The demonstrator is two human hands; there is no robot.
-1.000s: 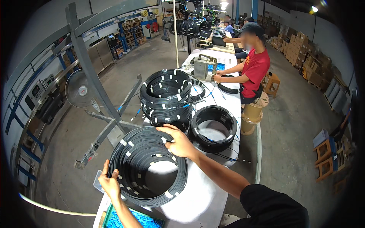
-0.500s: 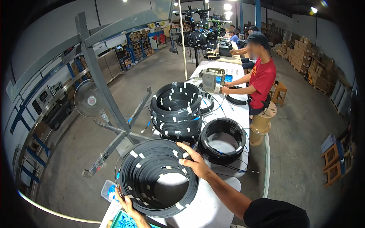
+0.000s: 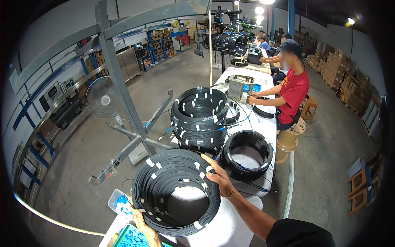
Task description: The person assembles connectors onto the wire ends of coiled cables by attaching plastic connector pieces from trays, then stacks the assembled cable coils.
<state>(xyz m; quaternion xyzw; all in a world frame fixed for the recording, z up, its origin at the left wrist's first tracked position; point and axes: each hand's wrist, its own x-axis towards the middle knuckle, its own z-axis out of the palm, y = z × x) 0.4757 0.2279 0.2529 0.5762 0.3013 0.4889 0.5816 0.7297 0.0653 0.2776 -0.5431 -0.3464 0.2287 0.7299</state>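
Note:
A large stack of black cable coils (image 3: pixel 162 181), bound with white tape bands, stands at the near end of the white table. My right hand (image 3: pixel 220 179) grips its far right side, thumb over the inner rim and fingers around the outside. At the near left, my left hand (image 3: pixel 144 227) is closed around the lower rim; part of its fingers is hidden. Just beyond stands a taller stack of black coils (image 3: pixel 198 125) with white ties and blue-tipped cable ends. A shorter coil stack (image 3: pixel 247 158) sits to its right on the table.
A green tray (image 3: pixel 129 238) of small blue parts and a clear bin (image 3: pixel 116 199) lie at the near left. A grey metal frame (image 3: pixel 119 78) rises left of the table, beside a fan (image 3: pixel 103 99). A co-worker in a red shirt (image 3: pixel 294 92) handles a coil near a metal machine (image 3: pixel 240 87).
The view has turned slightly left, so the surroundings sit farther right in it. Both hands keep their grip on the near coil stack, which stays at the table's near end.

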